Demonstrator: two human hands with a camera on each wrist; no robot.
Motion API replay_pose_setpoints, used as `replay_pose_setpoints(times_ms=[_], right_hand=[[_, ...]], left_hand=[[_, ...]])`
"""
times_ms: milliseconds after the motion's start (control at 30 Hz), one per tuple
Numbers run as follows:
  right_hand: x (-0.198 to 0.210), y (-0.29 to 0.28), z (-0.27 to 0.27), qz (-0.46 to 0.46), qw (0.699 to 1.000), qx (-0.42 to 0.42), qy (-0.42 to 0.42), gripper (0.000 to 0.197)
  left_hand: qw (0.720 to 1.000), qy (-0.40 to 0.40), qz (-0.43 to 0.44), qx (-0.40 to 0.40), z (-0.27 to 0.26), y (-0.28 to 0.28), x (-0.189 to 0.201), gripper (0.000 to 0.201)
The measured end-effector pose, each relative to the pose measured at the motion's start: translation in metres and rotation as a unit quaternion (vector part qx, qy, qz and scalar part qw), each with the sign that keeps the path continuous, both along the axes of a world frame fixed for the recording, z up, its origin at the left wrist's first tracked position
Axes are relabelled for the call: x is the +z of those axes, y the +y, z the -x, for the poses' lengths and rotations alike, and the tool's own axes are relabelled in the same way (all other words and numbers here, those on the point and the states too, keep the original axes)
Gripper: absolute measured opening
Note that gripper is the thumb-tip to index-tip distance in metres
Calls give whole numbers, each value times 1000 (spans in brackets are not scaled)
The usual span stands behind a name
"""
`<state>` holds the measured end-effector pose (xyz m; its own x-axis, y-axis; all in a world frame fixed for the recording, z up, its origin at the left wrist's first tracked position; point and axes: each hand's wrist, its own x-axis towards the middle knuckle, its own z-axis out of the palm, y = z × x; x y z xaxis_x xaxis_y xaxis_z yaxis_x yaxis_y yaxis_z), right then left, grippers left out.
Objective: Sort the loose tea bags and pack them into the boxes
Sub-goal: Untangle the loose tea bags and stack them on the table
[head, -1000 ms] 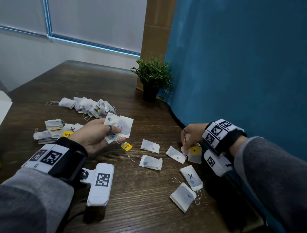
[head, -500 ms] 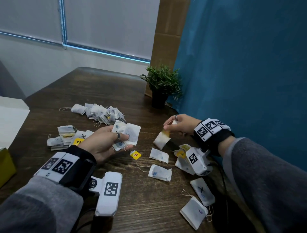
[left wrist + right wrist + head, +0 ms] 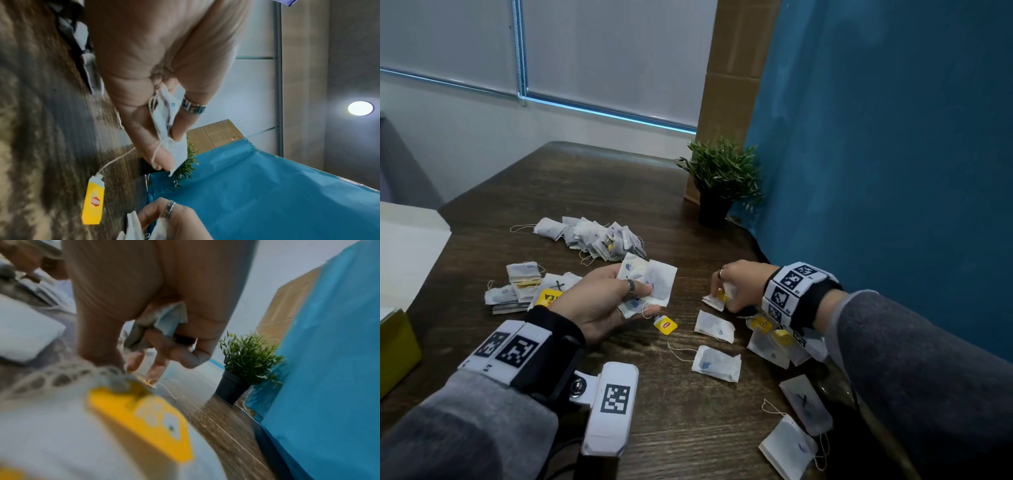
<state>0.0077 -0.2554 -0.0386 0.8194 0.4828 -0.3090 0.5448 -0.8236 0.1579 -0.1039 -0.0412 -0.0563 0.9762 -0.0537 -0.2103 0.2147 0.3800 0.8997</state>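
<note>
My left hand pinches a small fan of white tea bags between thumb and fingers; one string runs down to a yellow tag lying on the table. The left wrist view shows the same bags and yellow tag. My right hand is low over the table at centre right, fingers curled round a tea bag with a yellow tag; the right wrist view shows a crumpled tea bag in its palm. Loose tea bags lie in front of me.
A heap of tea bags lies further back, and sorted stacks sit at the left. A yellow box and white paper are at the left edge. A potted plant stands by the blue wall.
My right hand went from the loose bags up with one tea bag, then came back down to the table at centre right. My left hand kept its fan of bags nearly still.
</note>
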Motion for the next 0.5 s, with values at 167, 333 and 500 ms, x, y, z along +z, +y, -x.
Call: replay_pose_setpoints(times_ms=[167, 333, 500], right_hand=[[7, 3, 1, -68, 997, -40, -20, 23], [19, -8, -18, -290, 932, -181, 121, 10], [12, -22, -26, -245, 945, -208, 56, 13]], left_hand=[[1000, 5, 1, 3, -1, 2, 0, 22], [1000, 6, 6, -4, 0, 2, 1, 22], [1000, 7, 8, -6, 0, 4, 2, 27]])
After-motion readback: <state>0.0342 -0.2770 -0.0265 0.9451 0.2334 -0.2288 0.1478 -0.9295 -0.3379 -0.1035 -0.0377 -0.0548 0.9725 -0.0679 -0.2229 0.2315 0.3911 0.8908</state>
